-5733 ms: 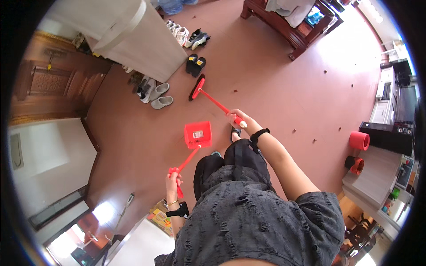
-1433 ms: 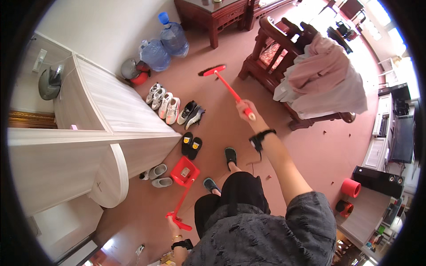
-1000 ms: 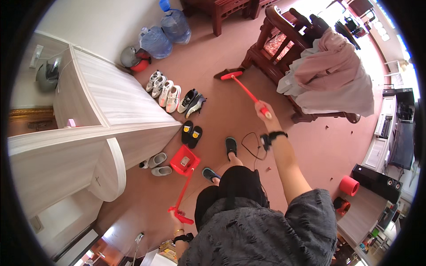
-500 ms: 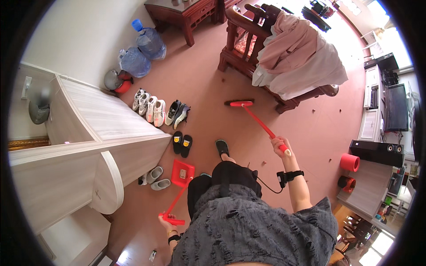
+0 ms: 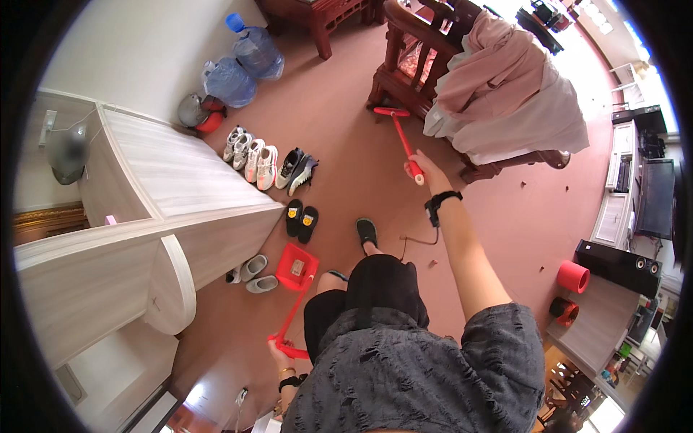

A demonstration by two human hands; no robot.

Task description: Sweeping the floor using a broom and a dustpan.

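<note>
So the red dustpan [image 5: 290, 263] is down by the floor, right next to the grey clogs [image 5: 258, 274] and just below the black slides [image 5: 301, 221]. There's a pale label inside it; any dirt in there is too small for me to make out. Its handle slants from the pan toward the bottom left, ending in a crosswise grip, and the left hand [image 5: 279, 354] is curled around that end.

Right hand [image 5: 427, 173] has its fingers wrapped round the top of the red broom [image 5: 405, 141]. That stick points up and slightly left, away from the body, with the broom head lying crosswise near the foot of the dark wooden chair [image 5: 406, 86]. Can't tell if they touch.

Other containers: two big see-through blue water jugs [image 5: 258, 54] by the wall, fill level unclear, plus a red bin [image 5: 572, 276] and a black-and-red one [image 5: 564, 310] off right, insides hidden from here.
</note>
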